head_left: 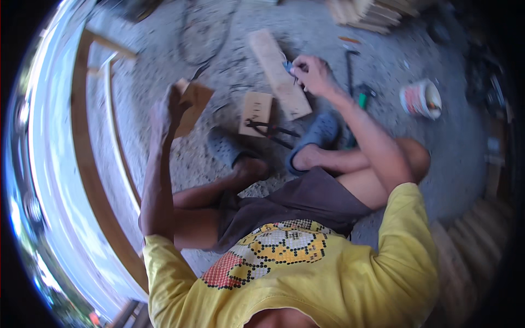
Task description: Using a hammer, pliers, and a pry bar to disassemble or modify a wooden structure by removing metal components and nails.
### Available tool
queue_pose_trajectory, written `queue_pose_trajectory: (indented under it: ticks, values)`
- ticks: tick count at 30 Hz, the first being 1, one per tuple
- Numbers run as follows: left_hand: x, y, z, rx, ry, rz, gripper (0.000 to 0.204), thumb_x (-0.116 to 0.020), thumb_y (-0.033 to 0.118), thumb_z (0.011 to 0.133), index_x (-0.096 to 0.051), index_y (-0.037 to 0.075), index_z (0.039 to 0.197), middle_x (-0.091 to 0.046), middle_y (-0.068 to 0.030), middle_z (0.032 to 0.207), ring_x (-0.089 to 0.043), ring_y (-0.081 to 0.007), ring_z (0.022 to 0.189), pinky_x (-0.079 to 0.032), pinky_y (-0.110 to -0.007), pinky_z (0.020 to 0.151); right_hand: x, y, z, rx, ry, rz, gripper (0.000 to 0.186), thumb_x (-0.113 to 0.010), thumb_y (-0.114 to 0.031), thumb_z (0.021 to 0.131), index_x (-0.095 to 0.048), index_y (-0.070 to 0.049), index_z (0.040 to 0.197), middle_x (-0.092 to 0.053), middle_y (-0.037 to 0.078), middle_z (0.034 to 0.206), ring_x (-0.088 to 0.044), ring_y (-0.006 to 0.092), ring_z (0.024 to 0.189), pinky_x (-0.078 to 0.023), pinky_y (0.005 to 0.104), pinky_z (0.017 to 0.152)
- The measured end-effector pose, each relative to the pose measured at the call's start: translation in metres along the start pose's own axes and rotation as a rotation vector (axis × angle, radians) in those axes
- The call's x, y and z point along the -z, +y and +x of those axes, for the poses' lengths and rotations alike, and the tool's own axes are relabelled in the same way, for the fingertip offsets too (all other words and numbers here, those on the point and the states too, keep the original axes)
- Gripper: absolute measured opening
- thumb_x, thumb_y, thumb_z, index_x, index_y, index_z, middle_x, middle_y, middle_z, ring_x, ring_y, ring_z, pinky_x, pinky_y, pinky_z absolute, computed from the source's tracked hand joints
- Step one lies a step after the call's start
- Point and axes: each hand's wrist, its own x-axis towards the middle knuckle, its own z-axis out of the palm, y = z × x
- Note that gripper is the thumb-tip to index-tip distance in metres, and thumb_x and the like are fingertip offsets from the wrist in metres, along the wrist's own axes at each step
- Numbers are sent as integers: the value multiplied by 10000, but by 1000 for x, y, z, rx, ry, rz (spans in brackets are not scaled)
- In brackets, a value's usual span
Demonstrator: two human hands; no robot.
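Observation:
My left hand (174,104) grips a brown square piece (194,109) of cardboard or thin board, raised at the left. My right hand (310,76), fingers pinched, holds a small blue item (288,67), too blurred to name, over a long pale plank (268,54) on the concrete floor. Below and between my hands, black-handled pincers (262,127) lie across a small square board (255,101). My feet, in grey clogs (229,147), are on either side of these tools.
A white bucket (421,98), a dark metal bar (349,68) and a green-handled tool (362,100) lie to the right. Wood pieces (366,13) are stacked at the top right. A wooden frame (82,126) runs along the left, and a dark cable (202,38) lies at the top.

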Motion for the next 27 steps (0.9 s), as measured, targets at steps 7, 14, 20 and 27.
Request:
queue_pose_trajectory:
  ticks: [7,14,20,27]
  values:
    - [-113,-37,75,-344,-8,14,630,-775,514,869,-603,32,1235,-694,-220,1086,-689,-435,1007,-550,-512,836,289,42,-225,-313,553,-32,260,-736,-279,999,-708,-27,1059,-676,25,855,-662,93,710,-545,273,541]
    - [-173,-134,133,-419,73,271,824,-710,674,901,-580,-40,1290,-643,-205,1174,-676,-426,1025,-569,-498,864,330,101,-602,-1038,855,-29,288,-737,-333,992,-740,-60,1083,-673,8,867,-630,125,712,-521,284,581]
    - [-182,-133,158,-828,438,304,805,-696,734,859,-576,2,1170,-595,-165,1099,-679,-377,922,-577,-466,716,339,115,-815,-1831,897,-706,375,-711,-443,950,-750,-70,953,-722,132,827,-711,239,690,-575,413,632]
    - [-179,-146,169,-756,386,397,911,-708,774,811,-633,-21,1250,-682,-232,1197,-704,-398,976,-611,-458,804,369,67,-596,-1084,1151,-729,425,-663,-395,996,-734,11,1099,-763,193,942,-757,238,860,-578,387,774]
